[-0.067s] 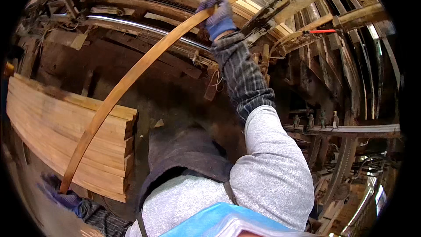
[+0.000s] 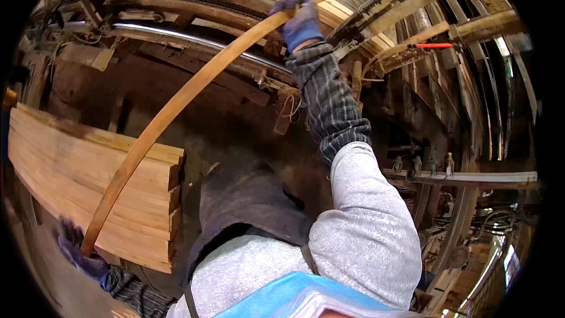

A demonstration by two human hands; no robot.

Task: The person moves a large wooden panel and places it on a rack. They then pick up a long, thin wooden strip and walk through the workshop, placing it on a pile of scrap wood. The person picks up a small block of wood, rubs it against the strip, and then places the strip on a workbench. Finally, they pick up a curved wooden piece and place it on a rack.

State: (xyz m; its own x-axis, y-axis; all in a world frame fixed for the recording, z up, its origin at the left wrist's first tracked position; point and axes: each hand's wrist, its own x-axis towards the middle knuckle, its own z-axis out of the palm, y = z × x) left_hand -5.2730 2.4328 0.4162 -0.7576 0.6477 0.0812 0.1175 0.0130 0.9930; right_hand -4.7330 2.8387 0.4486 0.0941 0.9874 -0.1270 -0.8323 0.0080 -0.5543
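Observation:
A long, narrow wooden strip (image 2: 176,103) slants across the view from lower left to upper right, looking curved in this wide picture. My right hand (image 2: 302,16), in a purple-blue knit glove, is wrapped round it toward its far part, and the strip runs on past my hand. At the near left, my gloved left hand (image 2: 82,250) holds the strip's near end against the palm, its fingers reaching out along the outer side. Beneath the strip's lower half lies a stack of planed boards (image 2: 88,182).
Along the far side runs a machine frame with a shiny metal rod (image 2: 170,32). A toothed metal beam (image 2: 400,3) juts in at upper right. Beyond my right arm are a rack of wooden slats (image 2: 465,76), a red-handled tool (image 2: 432,45) and a rail with small fittings (image 2: 471,176).
My right hand has shifted slightly to the right with the strip. The fingers of my left hand have moved up a little at the near end.

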